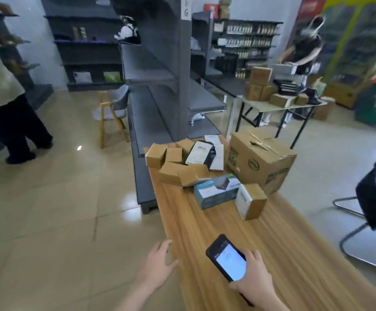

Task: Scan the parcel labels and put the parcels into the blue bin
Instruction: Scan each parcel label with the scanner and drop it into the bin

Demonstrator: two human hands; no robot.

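- Left hand (158, 263): fingers (164, 244) spread and relaxed, grasping nothing, at the near left edge of the wooden surface (272, 254).
- Right hand (253, 274): fingers curled round a black phone (226, 257), screen lit, low over the surface.
- Small brown parcels (173, 167): clustered at the far end of the surface, with a white-labelled black pouch (201, 153) lying among them.
- Teal box (214, 191) and labelled brown parcel (250, 200): side by side, just nearer than the cluster.
- Large cardboard carton (258, 160): on the far right, behind the labelled brown parcel.

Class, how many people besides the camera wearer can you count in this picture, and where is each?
2. One person stands at the left edge; a second person stands back right, behind the folding table. The grey shelving may hide others.
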